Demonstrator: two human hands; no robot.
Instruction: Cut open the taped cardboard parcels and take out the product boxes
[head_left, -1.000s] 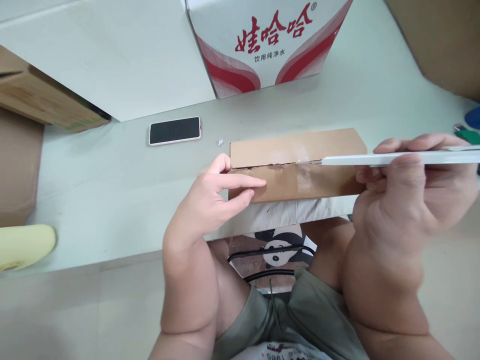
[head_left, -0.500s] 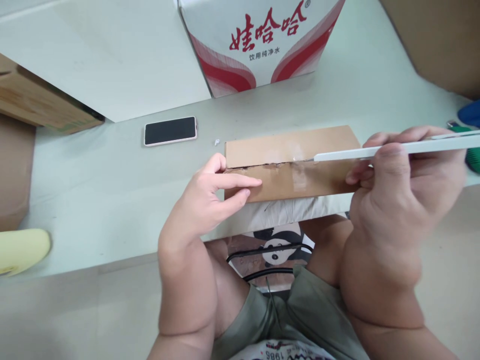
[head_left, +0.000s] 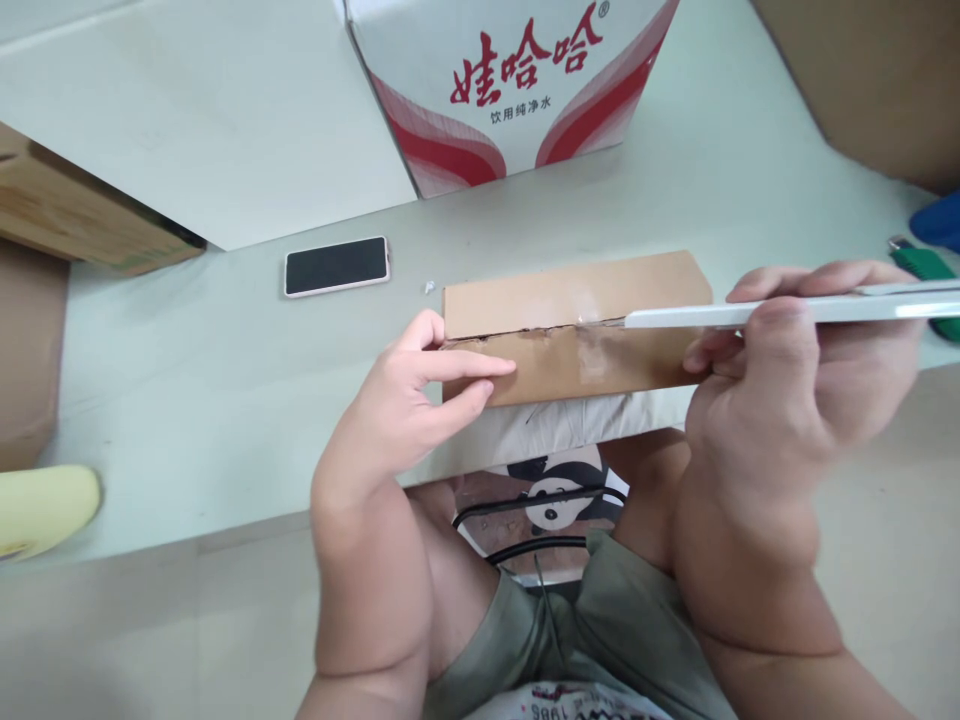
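A small brown cardboard box [head_left: 540, 372] lies on the table with a ragged slit along its middle seam, open from the left end to about the centre. Clear tape crosses the seam near there. My left hand [head_left: 401, 395] grips the box's left end, with the index finger stretched along the near flap and other fingers behind the corner. In my right hand [head_left: 799, 385] is a white box cutter [head_left: 690, 316], held nearly level and pointing left. Its thin blade meets the seam by the tape. Fingers of that hand also touch the box's right end.
A phone [head_left: 337, 267] lies behind and left, near a white scrap [head_left: 430, 287]. Across the back stand a red-and-white carton [head_left: 517, 140] and a white box [head_left: 225, 130]. A yellow object [head_left: 49, 505] sits at left; a green-handled item [head_left: 930, 264] is at right.
The view has shifted slightly. The cutter's tip stays at the seam near the tape, with the handle tilted a little differently. Both hands keep their hold.
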